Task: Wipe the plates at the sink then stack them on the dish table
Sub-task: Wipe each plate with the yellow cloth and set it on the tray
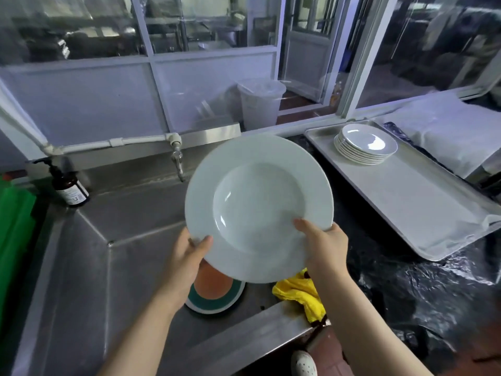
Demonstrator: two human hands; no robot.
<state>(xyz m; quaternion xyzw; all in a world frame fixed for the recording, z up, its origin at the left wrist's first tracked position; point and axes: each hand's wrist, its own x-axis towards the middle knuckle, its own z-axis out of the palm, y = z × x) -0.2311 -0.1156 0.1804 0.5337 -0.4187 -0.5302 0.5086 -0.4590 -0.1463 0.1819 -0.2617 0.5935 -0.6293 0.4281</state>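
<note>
A large white deep plate (pixel 257 204) is held tilted above the steel sink (pixel 113 226), its face toward me. My left hand (pixel 189 256) grips its lower left rim, thumb on the front. My right hand (pixel 325 245) grips the lower right rim the same way. Under the plate, a plate with an orange centre and green band (pixel 217 297) lies in the sink. A yellow cloth (pixel 301 294) is bunched on the sink's right edge. A stack of several white plates (pixel 366 145) stands on a metal tray (pixel 406 202) at the right.
A tap (pixel 177 161) juts from the back wall of the sink. A brown pump bottle (pixel 69 185) stands at the sink's back left corner. Black plastic sheeting (pixel 406 294) covers the counter around the tray. A green object (pixel 13 234) is at the left edge.
</note>
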